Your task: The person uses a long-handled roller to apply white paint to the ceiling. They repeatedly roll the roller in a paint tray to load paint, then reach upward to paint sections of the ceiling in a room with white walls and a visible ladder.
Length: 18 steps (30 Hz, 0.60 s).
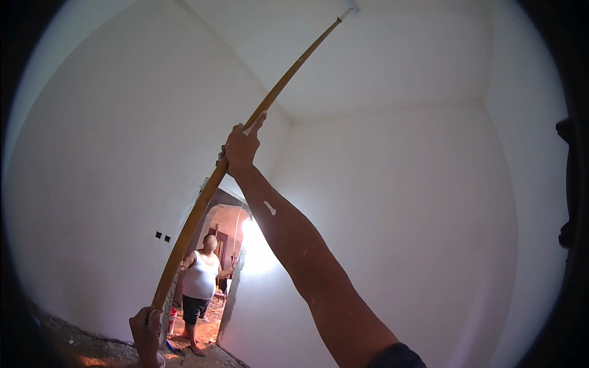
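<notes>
A long wooden pole (pixel 196 214) runs slantwise from the lower left up towards the ceiling. My right hand (pixel 241 146) is closed around its middle, arm stretched up, one finger lying along the wood. White paint spots mark this hand and forearm. Lower down, my left hand (pixel 145 331) grips the pole's bottom end. At the far tip, a thin pale fitting (pixel 346 13) reaches the ceiling (pixel 405 55); what it carries is too blurred and cut off by the top edge to make out.
Through a rough-edged doorway (pixel 230 300), a person (pixel 201 279) in a white tank top and dark shorts stands by a bright lamp (pixel 248 226). A red bucket (pixel 172 316) is beside them. Pale walls (pixel 392 227) surround me; two dark socket boxes (pixel 162 237) sit left of the doorway. Debris litters the floor (pixel 92 351).
</notes>
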Available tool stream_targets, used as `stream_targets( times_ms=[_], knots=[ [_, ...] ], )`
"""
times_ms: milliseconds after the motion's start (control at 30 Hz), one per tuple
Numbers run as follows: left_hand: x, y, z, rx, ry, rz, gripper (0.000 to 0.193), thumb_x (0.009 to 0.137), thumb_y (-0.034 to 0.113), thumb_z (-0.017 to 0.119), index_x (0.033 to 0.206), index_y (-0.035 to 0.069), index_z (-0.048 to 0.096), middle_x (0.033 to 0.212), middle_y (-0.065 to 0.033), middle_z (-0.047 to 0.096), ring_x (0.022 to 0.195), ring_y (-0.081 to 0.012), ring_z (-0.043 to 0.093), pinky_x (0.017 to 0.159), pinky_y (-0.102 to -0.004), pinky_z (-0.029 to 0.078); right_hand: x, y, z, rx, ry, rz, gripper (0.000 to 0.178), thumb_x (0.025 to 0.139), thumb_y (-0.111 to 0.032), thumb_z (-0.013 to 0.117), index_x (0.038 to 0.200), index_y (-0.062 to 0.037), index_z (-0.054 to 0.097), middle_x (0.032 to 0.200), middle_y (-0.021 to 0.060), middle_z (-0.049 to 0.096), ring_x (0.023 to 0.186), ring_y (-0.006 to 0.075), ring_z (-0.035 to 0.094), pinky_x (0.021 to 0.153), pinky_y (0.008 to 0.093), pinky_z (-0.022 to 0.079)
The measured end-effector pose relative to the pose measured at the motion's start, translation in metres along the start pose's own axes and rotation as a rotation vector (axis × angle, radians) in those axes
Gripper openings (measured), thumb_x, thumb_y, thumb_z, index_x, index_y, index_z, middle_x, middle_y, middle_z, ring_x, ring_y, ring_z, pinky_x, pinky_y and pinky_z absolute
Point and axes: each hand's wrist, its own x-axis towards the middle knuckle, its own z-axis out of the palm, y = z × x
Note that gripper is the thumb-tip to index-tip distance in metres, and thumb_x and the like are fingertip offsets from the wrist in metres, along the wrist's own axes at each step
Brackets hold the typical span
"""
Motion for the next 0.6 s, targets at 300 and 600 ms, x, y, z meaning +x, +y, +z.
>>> stream_targets(
  times_ms=[300,600],
  knots=[
    [0.007,-0.011,-0.010,-0.151,-0.077,0.067,0.023,0.100,0.019,0.060,0.093,-0.001,0.068,0.052,0.0067,0.042,0.040,-0.0024,0.034,0.038,-0.0243,0.024,-0.030,-0.026,0.004,-0.046,0.057,-0.119,0.077,0.104,-0.012,0.044,0.162,-0.0203,-0.006,0.069,0.0105,0.060,0.043,0.0188,0.056,0.037,0.0345,0.049],
    [0.019,-0.038,-0.017,-0.116,-0.084,0.171,0.023,0.100,0.020,0.061,0.095,-0.002,0.069,0.052,0.0059,0.043,0.041,-0.0028,0.036,0.039,-0.0247,0.025,-0.048,-0.036,0.005,-0.064,0.079,-0.154,0.077,0.104,-0.014,0.043,0.162,-0.0222,-0.007,0.071,0.0103,0.060,0.046,0.0184,0.057,0.039,0.0342,0.051]
  ],
)
